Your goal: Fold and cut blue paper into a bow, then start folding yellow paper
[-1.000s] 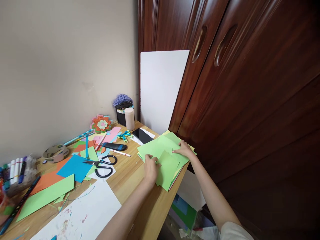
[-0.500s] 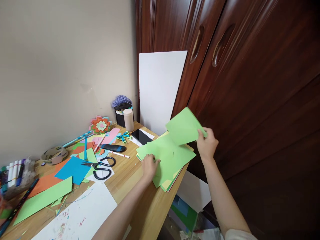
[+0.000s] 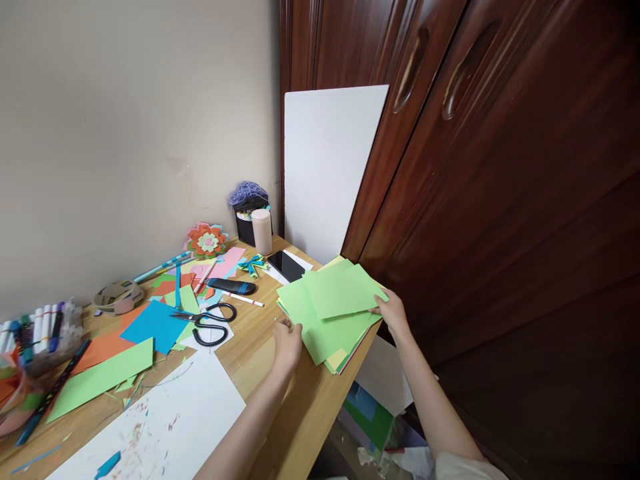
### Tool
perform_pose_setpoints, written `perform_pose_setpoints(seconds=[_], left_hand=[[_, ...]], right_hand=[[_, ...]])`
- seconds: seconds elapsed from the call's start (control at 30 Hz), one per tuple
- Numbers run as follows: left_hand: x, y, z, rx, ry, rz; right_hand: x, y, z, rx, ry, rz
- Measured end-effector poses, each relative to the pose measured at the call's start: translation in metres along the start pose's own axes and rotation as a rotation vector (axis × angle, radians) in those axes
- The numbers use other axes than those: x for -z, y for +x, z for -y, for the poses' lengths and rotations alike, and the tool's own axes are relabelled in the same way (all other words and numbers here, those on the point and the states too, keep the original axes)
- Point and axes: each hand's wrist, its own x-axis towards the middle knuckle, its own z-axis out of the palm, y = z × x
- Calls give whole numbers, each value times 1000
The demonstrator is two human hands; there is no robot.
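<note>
My right hand (image 3: 393, 313) pinches the right corner of a light green paper sheet (image 3: 345, 291), which lies low over a stack of coloured paper (image 3: 310, 328). The stack sits at the table's right corner with more green on top and yellow and red edges showing below. Just off the stack's left edge is my left hand (image 3: 287, 347), fingers loosely curled and thumb apart, with nothing visible in it.
Black-handled scissors (image 3: 210, 325), a box cutter (image 3: 231, 286), a phone (image 3: 286, 266) and paper scraps lie leftward. A pinkish cylinder (image 3: 262, 232) stands near the wall. White paper (image 3: 200, 400) covers the front. A white board (image 3: 330, 167) leans on the dark wardrobe (image 3: 500, 220).
My right hand has lowered the green sheet from the air onto the stack. My left hand has come off the stack toward the left. The view has shifted slightly.
</note>
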Motion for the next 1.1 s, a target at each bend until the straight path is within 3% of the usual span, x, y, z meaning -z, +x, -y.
perform_pose_setpoints(seconds=[0.17,0.23,0.27,0.33,0.37,0.4,0.5,0.67,0.8,0.97,1.1], left_hand=[[-7,-14,-6,63,-141,71],[-12,-16,-14,70,-178,120],[-14,-17,-18,68,-196,157],[-17,-19,-26,64,-234,234],[-18,-19,-29,62,-254,270],[-19,-18,-31,47,-253,300],[-15,-7,-30,-83,-79,303],[8,32,-17,-177,148,65],[20,47,-12,-246,216,51],[12,45,-15,-287,184,37],[-3,51,-14,-165,136,56]], right_hand=[[-13,-32,3,87,-210,-21],[-11,-50,11,274,-427,45],[-11,-59,15,336,-461,184],[-10,-77,21,406,-487,693],[-11,-84,23,409,-511,833],[-12,-89,24,397,-545,860],[-17,-96,28,374,-502,763],[-19,-90,30,342,-352,581],[-17,-87,28,330,-318,536],[-16,-86,29,329,-272,497],[-14,-85,32,356,-219,488]])
